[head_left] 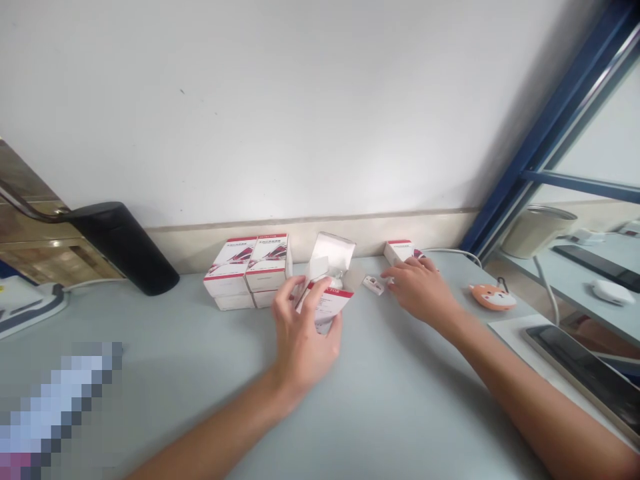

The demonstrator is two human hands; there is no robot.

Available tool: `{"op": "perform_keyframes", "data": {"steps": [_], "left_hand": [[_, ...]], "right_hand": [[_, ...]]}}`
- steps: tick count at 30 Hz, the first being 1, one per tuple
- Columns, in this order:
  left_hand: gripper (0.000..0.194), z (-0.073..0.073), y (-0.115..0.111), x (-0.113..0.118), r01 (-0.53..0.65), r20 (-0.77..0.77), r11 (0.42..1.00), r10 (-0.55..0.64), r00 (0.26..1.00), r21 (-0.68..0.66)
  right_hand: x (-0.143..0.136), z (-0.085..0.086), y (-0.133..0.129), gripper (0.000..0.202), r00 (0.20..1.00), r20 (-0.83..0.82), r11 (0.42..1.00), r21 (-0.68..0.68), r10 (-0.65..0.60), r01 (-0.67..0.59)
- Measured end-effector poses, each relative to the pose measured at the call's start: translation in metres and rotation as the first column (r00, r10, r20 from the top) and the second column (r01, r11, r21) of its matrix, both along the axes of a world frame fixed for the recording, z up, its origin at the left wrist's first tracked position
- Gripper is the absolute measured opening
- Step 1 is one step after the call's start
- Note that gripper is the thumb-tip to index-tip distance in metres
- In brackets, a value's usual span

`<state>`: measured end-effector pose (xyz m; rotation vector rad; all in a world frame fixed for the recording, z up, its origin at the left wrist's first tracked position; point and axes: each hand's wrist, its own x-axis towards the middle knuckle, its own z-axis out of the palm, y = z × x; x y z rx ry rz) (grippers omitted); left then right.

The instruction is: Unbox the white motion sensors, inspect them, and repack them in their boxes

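Note:
An open white and red box (327,303), its flaps raised, is gripped by my left hand (306,333) near the middle of the table. Something white shows inside it. My right hand (420,287) reaches to the right, its fingertips low over the table in front of another small white and red box (399,250); whatever the fingertips touch is too small to name. Between the hands lies a small white piece (373,285). Left of the open box stand several closed white and red boxes (267,260), stacked and side by side.
A black cylinder (127,250) leans at the left by the wall. An orange animal-faced case (493,297) and a dark phone-like device (580,370) are at the right. A blue-framed glass panel (530,153) rises there. A white cable (457,252) runs along the back.

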<state>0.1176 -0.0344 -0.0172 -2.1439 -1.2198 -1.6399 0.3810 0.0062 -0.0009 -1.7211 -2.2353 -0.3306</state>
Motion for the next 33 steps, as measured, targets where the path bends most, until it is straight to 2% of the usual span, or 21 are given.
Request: {"op": "perform_keyframes", "data": {"steps": [4, 7, 11, 14, 17, 19, 21, 23, 26, 29, 33], "left_hand": [[0.068, -0.001, 0.000, 0.000, 0.002, -0.001, 1.000, -0.002, 1.000, -0.002], [0.067, -0.001, 0.000, -0.001, 0.011, -0.012, 1.000, -0.011, 1.000, -0.002], [0.069, 0.000, 0.000, 0.000, 0.013, -0.012, 1.000, -0.012, 1.000, 0.009], [0.069, 0.000, 0.000, 0.000, 0.004, -0.011, 1.000, -0.004, 1.000, 0.011], [0.068, 0.000, 0.000, 0.000, 0.009, -0.010, 1.000, -0.008, 1.000, 0.009], [0.068, 0.000, 0.000, 0.000, 0.011, -0.013, 1.000, -0.011, 1.000, 0.003], [0.068, -0.001, 0.000, 0.000, 0.008, -0.013, 1.000, -0.008, 1.000, -0.004], [0.068, -0.001, 0.000, 0.000, 0.008, -0.009, 1.000, -0.008, 1.000, -0.008], [0.069, -0.001, 0.000, 0.000, 0.016, -0.012, 1.000, -0.016, 1.000, -0.003], [0.069, -0.001, 0.001, 0.000, 0.006, -0.022, 1.000, -0.006, 1.000, 0.007], [0.069, 0.000, 0.002, 0.001, 0.009, -0.035, 1.000, -0.008, 0.999, 0.024]], "right_hand": [[-0.007, 0.008, -0.005, 0.035, 0.998, -0.060, 0.999, 0.041, 0.017, -0.014], [-0.021, 0.013, -0.009, 0.035, 0.980, -0.165, 0.991, 0.094, 0.112, -0.097], [-0.031, 0.007, -0.010, 0.027, 0.968, -0.095, 0.973, 0.021, 0.231, -0.230], [-0.023, 0.001, -0.004, 0.027, 0.980, -0.057, 0.980, -0.042, 0.192, -0.194], [-0.008, 0.003, 0.004, 0.027, 0.987, -0.110, 0.991, -0.037, 0.120, -0.125], [-0.002, 0.009, 0.007, 0.025, 0.981, -0.167, 0.995, 0.022, 0.101, -0.099], [-0.001, 0.015, 0.006, 0.021, 0.973, -0.199, 0.986, 0.143, 0.115, -0.087], [-0.007, 0.023, 0.002, 0.018, 0.971, -0.170, 0.947, 0.300, 0.168, -0.111], [-0.021, 0.036, -0.008, 0.013, 0.957, -0.046, 0.839, 0.495, 0.286, -0.227], [-0.033, 0.046, -0.016, 0.010, 0.930, 0.056, 0.750, 0.575, 0.363, -0.327], [-0.039, 0.049, -0.019, 0.011, 0.914, 0.119, 0.700, 0.607, 0.387, -0.375]]}}
